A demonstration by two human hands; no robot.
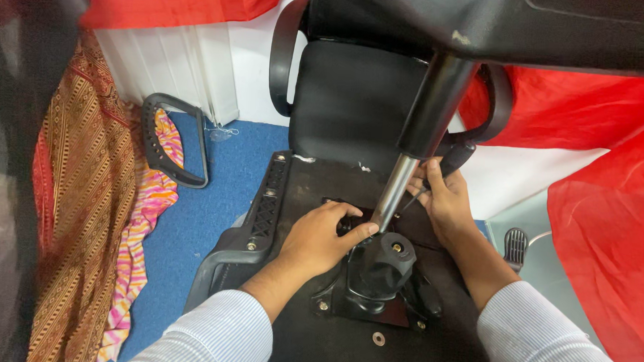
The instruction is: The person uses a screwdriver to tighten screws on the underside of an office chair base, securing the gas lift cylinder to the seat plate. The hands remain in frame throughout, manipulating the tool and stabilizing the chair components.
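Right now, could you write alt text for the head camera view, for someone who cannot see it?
Two hands work on the underside of an overturned black office chair: the left hand grips the tilt mechanism at the base of the gas lift cylinder, and the right hand holds a black-handled screwdriver beside it. A loose armrest lies on blue carpet.

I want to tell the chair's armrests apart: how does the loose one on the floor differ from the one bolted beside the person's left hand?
The loose armrest lies detached on the blue carpet, its whole loop showing. The attached armrest is bolted to the upturned seat underside, partly hidden by the left hand and sleeve. The loose one lies against striped cloth; the attached one touches only the seat. Both are dark plastic loops.
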